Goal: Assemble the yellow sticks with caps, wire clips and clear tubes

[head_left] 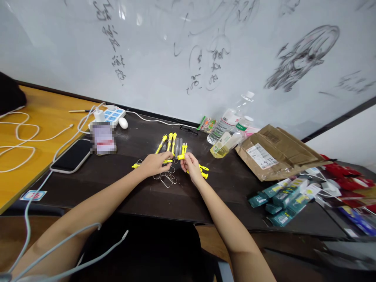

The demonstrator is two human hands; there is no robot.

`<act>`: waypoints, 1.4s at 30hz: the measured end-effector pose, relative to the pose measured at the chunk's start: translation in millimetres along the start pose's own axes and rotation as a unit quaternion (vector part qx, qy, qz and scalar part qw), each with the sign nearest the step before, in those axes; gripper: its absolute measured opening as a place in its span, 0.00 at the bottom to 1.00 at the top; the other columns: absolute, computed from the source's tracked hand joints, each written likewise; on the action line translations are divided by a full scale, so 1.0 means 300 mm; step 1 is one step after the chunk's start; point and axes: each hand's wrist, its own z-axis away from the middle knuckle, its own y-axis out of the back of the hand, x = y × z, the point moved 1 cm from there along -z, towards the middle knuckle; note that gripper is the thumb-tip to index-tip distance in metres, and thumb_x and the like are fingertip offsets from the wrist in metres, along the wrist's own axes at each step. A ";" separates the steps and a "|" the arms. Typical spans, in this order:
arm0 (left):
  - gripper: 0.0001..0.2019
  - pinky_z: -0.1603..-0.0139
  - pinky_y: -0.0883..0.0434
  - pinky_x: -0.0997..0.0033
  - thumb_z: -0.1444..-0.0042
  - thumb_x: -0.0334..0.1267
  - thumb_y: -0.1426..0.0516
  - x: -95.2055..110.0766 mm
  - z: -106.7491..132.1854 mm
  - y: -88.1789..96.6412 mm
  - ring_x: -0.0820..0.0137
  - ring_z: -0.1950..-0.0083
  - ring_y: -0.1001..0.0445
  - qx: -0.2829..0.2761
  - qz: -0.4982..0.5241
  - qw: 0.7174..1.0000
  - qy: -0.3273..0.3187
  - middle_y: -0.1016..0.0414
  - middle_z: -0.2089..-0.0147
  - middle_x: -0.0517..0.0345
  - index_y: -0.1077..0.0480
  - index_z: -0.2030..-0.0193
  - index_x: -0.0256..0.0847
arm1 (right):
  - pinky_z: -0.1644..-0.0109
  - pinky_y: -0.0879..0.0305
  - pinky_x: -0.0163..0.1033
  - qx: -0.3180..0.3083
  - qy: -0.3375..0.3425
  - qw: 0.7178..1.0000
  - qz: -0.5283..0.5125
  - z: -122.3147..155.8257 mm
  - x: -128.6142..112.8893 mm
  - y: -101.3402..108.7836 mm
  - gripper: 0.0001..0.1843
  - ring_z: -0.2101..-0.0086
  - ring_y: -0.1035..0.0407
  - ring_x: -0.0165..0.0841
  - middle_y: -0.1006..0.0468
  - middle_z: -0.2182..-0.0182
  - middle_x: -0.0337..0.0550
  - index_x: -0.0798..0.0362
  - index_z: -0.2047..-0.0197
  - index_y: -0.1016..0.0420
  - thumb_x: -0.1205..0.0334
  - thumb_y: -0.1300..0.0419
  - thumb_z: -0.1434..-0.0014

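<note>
My left hand (pixel 155 164) is closed, with a slim yellow plastic piece (pixel 167 161) at its fingertips. Between the thumb and fingers of my right hand (pixel 192 166) is a short yellow plastic cap-like part (pixel 181 156). Bent metal wire hooks (pixel 169 179) lie on the table just below the hands. Behind them are several yellow-ended clear tubes (pixel 169 141) in a row, plain clear tubes (pixel 178 145) and small yellow parts (pixel 184 147). More yellow parts (pixel 204 175) lie beside my right hand, partly hidden by it. Another yellow piece (pixel 136 165) is left of my left hand.
On the dark table (pixel 132 199), a phone (pixel 72 156), a power strip (pixel 113 114) and cables stand left. Two bottles (pixel 225 145), a cardboard parcel (pixel 264 152) and green boxes (pixel 286 199) are right. Glasses (pixel 189 130) lie near the whiteboard (pixel 164 58).
</note>
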 end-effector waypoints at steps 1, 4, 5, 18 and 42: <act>0.14 0.70 0.36 0.75 0.41 0.43 0.46 0.003 0.000 0.002 0.69 0.64 0.24 -0.001 -0.014 1.000 0.011 0.23 0.58 0.58 0.35 0.51 0.42 | 0.84 0.50 0.27 -0.007 0.001 1.000 0.007 0.002 0.002 -0.002 0.21 0.82 0.41 0.22 0.34 0.78 0.33 0.51 0.66 0.36 0.40 0.42 0.46; 0.12 0.72 0.40 0.76 0.40 0.46 0.46 0.012 0.001 0.004 0.70 0.67 0.24 -0.003 -0.042 0.999 0.018 0.23 0.64 0.60 0.35 0.54 0.43 | 0.84 0.50 0.27 -0.021 0.002 1.000 0.022 0.007 0.011 -0.009 0.21 0.81 0.41 0.22 0.33 0.78 0.33 0.51 0.65 0.35 0.41 0.42 0.46; 0.12 0.73 0.40 0.76 0.40 0.46 0.46 0.013 0.002 0.002 0.71 0.68 0.25 0.000 -0.045 0.999 0.013 0.23 0.65 0.61 0.34 0.54 0.43 | 0.84 0.50 0.27 -0.026 0.001 0.999 0.026 0.009 0.013 -0.012 0.21 0.81 0.41 0.22 0.33 0.78 0.33 0.51 0.65 0.35 0.41 0.42 0.46; 0.08 0.71 0.40 0.77 0.40 0.42 0.47 0.005 0.004 -0.017 0.72 0.64 0.25 0.021 -0.038 0.999 -0.018 0.21 0.60 0.61 0.31 0.57 0.45 | 0.84 0.50 0.26 -0.044 0.007 0.998 0.033 0.014 0.008 -0.020 0.20 0.81 0.40 0.23 0.33 0.78 0.33 0.52 0.66 0.34 0.42 0.42 0.45; 0.09 0.71 0.39 0.77 0.38 0.44 0.48 -0.002 0.006 -0.030 0.72 0.62 0.25 0.000 -0.046 0.998 -0.052 0.22 0.59 0.62 0.30 0.56 0.47 | 0.67 0.37 0.36 -0.073 0.112 0.970 0.205 0.016 -0.047 0.015 0.12 0.73 0.36 0.29 0.31 0.75 0.38 0.52 0.63 0.25 0.52 0.39 0.45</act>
